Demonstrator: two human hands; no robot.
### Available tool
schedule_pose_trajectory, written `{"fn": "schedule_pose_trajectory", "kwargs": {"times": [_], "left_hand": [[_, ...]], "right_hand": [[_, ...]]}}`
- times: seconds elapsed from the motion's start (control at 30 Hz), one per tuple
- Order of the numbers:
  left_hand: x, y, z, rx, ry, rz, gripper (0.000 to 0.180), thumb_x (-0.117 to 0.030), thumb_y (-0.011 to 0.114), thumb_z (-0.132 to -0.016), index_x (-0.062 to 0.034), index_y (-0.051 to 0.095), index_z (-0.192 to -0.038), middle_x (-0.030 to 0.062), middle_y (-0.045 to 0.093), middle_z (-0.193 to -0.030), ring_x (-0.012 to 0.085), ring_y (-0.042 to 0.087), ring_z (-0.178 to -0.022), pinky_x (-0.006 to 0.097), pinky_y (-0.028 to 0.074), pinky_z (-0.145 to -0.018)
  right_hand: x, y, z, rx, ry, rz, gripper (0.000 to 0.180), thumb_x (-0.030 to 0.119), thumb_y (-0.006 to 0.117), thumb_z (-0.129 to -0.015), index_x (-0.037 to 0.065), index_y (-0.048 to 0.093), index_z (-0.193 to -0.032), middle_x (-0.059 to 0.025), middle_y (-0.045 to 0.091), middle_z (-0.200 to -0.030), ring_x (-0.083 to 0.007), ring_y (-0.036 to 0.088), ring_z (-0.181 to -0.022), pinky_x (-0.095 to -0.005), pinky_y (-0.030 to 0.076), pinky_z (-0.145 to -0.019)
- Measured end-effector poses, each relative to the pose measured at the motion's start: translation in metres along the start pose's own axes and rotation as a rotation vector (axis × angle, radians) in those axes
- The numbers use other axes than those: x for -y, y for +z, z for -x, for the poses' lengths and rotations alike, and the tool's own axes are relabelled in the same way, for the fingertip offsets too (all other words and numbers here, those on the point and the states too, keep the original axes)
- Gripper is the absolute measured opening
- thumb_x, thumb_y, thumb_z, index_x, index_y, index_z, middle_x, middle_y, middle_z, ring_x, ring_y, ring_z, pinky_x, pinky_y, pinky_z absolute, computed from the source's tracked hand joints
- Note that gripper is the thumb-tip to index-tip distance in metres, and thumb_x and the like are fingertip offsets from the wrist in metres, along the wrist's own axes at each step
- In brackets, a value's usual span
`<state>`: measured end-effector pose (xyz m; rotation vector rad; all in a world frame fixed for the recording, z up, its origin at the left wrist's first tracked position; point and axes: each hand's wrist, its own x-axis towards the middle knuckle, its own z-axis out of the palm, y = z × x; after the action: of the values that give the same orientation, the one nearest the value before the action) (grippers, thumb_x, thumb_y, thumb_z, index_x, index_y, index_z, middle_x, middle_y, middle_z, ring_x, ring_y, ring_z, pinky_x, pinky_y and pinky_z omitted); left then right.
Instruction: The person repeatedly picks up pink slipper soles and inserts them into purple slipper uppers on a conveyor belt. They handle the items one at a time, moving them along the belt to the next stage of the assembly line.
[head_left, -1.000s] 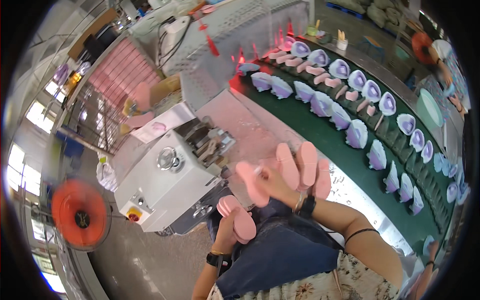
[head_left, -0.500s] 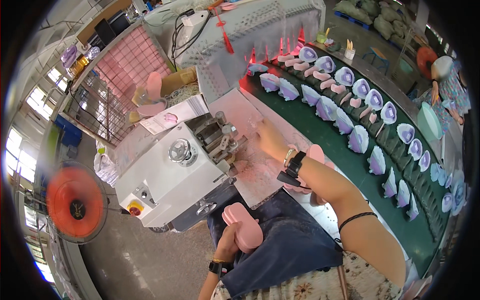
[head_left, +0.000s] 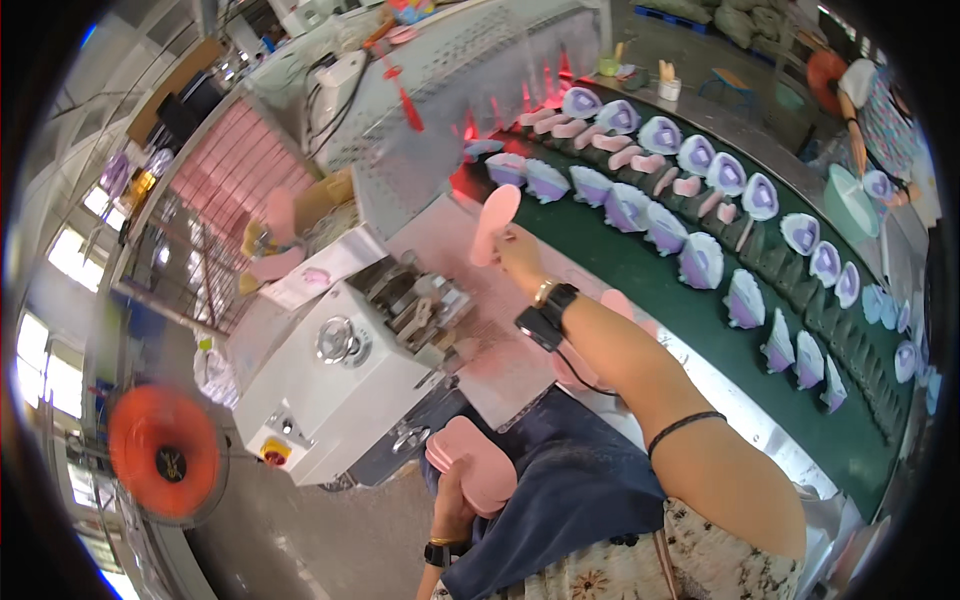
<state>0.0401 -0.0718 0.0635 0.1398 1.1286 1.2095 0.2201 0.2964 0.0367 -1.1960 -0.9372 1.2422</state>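
Observation:
My left hand [head_left: 456, 502] is closed around a small stack of pink insoles [head_left: 478, 462], held over the dark cloth on my lap. Up ahead, my right hand [head_left: 520, 262] pinches a single pink insole [head_left: 494, 222] by its lower part; the insole stands tilted above the pink-dusted work plate [head_left: 490, 375]. To the left of that hand is a white bench machine [head_left: 330, 370] with a round dial and metal rollers. More pink insoles [head_left: 574, 372] lie beside the plate, partly hidden by my right forearm.
A green conveyor [head_left: 640, 270] on the right carries purple-and-white shoe uppers [head_left: 628, 207] and pink pieces. An orange fan [head_left: 165, 450] stands at the left. Behind the machine sits an open box [head_left: 325, 265]. Another person [head_left: 885, 120] works at the far right.
My right hand, earlier low over the plate, has risen and now shows a pink insole in its fingers. The left hand keeps its stack. The whole view has shifted slightly.

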Motion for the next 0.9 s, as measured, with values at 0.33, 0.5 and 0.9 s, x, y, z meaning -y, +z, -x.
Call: {"fn": "schedule_pose_trajectory", "kwargs": {"times": [0.33,0.5,0.9], "left_hand": [[0.025,0.005,-0.042,0.171,-0.026,-0.239,0.037,-0.019,0.054,-0.091,0.0016,0.05,-0.122,0.015,0.061,-0.114,0.0286,0.061,-0.106,0.043,0.051,-0.091],[0.021,0.032,-0.044,0.114,-0.197,-0.045,0.045,-0.022,0.056,-0.088,-0.0032,0.046,-0.127,0.0132,0.059,-0.115,0.029,0.059,-0.107,0.043,0.049,-0.092],[0.021,0.066,-0.045,0.071,0.149,-0.412,0.036,-0.003,0.059,-0.083,0.0073,0.053,-0.117,0.0132,0.061,-0.105,0.0248,0.063,-0.093,0.035,0.053,-0.079]], "right_hand": [[-0.006,-0.454,0.031,-0.89,-0.196,0.756,0.036,0.012,0.065,-0.074,0.004,0.052,-0.107,-0.0263,0.065,-0.089,-0.045,0.063,-0.09,-0.0484,0.05,-0.08],[0.013,-0.566,0.052,-0.924,-0.202,0.833,0.024,0.014,0.062,-0.071,0.0,0.066,-0.09,-0.0221,0.067,-0.087,-0.0394,0.065,-0.084,-0.0445,0.051,-0.075],[0.06,-0.13,0.178,0.497,-0.259,0.467,0.035,0.039,0.06,-0.087,0.005,0.064,-0.094,-0.012,0.064,-0.094,-0.0257,0.062,-0.082,-0.0364,0.048,-0.07]]}}
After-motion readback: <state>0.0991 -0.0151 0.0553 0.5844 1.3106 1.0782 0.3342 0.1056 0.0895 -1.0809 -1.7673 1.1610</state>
